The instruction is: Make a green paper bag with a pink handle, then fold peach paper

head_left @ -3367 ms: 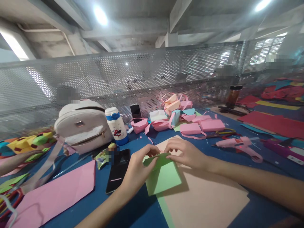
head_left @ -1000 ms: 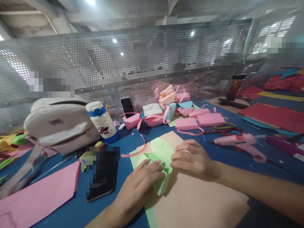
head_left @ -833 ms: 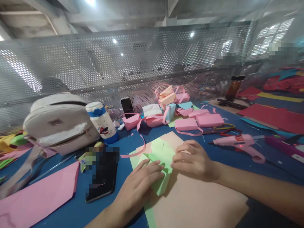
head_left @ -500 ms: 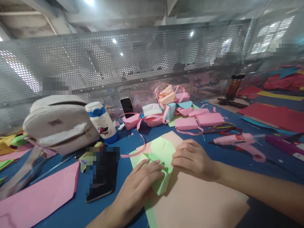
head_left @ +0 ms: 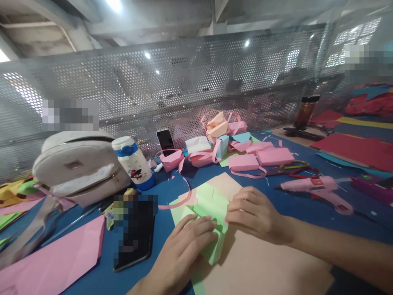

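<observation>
A light green sheet of paper, partly folded, lies on a large peach sheet on the blue table. My left hand lies flat on the folded green part, fingers stretched out and pressing it down. My right hand rests on the right edge of the green paper with its fingers curled, pressing the fold. Neither hand lifts the paper.
A black phone lies left of my left hand, and a pink sheet lies further left. Behind stand a white bag, a bottle, pink paper boxes. A pink glue gun and scissors lie right.
3.4 s ago both hands held the green sheet's top edge up, folding it over. Now it lies folded flat under my hands. In the last second the hands hardly moved.
</observation>
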Demonstrator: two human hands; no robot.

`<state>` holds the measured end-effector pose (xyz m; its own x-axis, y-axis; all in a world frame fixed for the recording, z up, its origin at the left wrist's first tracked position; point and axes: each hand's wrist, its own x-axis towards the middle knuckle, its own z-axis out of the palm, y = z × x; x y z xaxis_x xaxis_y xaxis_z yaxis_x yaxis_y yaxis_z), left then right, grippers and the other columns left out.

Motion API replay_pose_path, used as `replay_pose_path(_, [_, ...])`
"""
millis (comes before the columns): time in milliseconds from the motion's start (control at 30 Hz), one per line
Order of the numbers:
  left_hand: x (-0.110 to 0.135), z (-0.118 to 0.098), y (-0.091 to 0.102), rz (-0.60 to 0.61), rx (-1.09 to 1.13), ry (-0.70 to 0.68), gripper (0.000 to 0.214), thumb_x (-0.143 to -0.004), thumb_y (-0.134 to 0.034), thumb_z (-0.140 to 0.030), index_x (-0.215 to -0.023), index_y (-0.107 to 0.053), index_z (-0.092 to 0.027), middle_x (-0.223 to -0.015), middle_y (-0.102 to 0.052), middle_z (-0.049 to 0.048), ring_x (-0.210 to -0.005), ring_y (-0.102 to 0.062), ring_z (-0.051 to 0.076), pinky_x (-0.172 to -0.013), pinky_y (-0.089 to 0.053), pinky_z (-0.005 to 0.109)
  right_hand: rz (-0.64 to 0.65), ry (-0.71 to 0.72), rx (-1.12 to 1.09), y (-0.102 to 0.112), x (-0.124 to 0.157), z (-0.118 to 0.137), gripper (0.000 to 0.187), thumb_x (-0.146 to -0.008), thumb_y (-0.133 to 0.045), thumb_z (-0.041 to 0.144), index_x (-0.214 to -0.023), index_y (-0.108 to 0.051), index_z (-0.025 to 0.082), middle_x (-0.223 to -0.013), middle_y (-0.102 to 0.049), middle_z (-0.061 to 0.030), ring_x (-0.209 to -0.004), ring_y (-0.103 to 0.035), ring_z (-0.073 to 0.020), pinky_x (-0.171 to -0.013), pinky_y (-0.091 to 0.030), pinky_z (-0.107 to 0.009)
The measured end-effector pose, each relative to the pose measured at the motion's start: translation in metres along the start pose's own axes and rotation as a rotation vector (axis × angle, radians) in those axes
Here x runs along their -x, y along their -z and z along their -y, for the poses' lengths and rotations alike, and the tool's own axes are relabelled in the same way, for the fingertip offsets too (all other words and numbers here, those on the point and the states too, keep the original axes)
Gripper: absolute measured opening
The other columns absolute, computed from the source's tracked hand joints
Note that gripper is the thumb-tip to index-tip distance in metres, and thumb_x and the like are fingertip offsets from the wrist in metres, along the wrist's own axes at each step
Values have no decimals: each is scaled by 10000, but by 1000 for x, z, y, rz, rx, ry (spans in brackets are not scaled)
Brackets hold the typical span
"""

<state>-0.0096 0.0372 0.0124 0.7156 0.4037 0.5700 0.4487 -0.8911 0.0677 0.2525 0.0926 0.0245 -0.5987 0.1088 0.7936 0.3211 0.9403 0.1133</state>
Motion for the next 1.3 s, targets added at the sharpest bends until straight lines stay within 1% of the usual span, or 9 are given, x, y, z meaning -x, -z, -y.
replay_pose_path(100, [3, 1, 1, 5, -57, 11, 352, -1101, -253, -218, -1303, -530, -137, -1295, -670, 105, -1359, -486, 142, -1215, -240, 349, -68, -90, -32, -2, 1, 2, 179, -960, -499, 61, -917, -617, 189, -847, -654, -28, -833, -554, -171, -809, -436, -311])
replay_pose_path(167, [5, 2, 3, 24, -115, -3, 385, -1105, -233, -222, -1312, -546, -136, -1313, -666, 93, -1378, -465, 136, -1229, -204, 344, -72, -245, -154, -4, 2, 5, 153, -925, -478, 69, -912, -572, 189, -830, -601, -29, -789, -535, -171, -732, -436, -298])
replay_pose_path(267, [4, 0, 4, 3, -215, -80, 400, -1106, -260, -234, -1290, -604, -149, -1330, -665, 56, -1391, -452, 137, -1247, -162, 346, 100, -588, -465, -9, 4, 11, 93, -922, -476, 164, -841, -503, 200, -752, -520, 10, -657, -485, -136, -594, -393, -249])
replay_pose_path(367, [1, -3, 2, -46, -308, -160, 376, -1099, -314, -214, -1250, -657, -190, -1356, -649, 9, -1376, -475, 135, -1255, -161, 358, 286, -787, -640, -15, 5, 15, 239, -938, -514, 271, -721, -440, 202, -671, -454, 40, -582, -417, -110, -533, -320, -233])
replay_pose_path(500, [-2, -6, -5, -91, -351, -183, 323, -1075, -394, -166, -1203, -687, -213, -1406, -608, -19, -1374, -481, 129, -1254, -183, 363, 346, -805, -711, -21, 7, 18, 288, -930, -512, 333, -691, -431, 194, -669, -435, 32, -578, -390, -106, -530, -285, -239])
replay_pose_path(600, [-2, -7, -7, -94, -348, -194, 288, -1062, -437, -171, -1186, -694, -213, -1405, -608, -22, -1383, -471, 132, -1255, -189, 363, 352, -904, -839, -22, 7, 19, 297, -930, -519, 388, -719, -461, 186, -659, -379, 38, -577, -329, -105, -517, -254, -245])
replay_pose_path(800, [-4, -9, -7, -88, -333, -173, 328, -1079, -388, -183, -1181, -698, -218, -1427, -586, -35, -1399, -449, 129, -1256, -178, 358, 325, -1035, -1049, -18, 0, 19, 395, -873, -600, 516, -702, -464, 187, -650, -303, 41, -613, -290, -117, -528, -242, -247])
replay_pose_path(1100, [-4, -7, -1, -10, -293, -156, 350, -1090, -356, -213, -1267, -658, -196, -1391, -623, 13, -1360, -497, 135, -1254, -162, 360, 293, -992, -1020, -20, 2, 17, 402, -898, -581, 502, -676, -451, 192, -661, -392, 31, -635, -372, -128, -586, -345, -244])
replay_pose_path(1300, [-4, -9, 0, 20, -239, -126, 459, -1104, -210, -195, -1311, -618, -154, -1418, -600, 41, -1407, -436, 154, -1250, -157, 366, 252, -1018, -1134, -21, -2, 18, 326, -886, -611, 465, -776, -598, 159, -721, -508, 1, -701, -457, -154, -659, -404, -267])
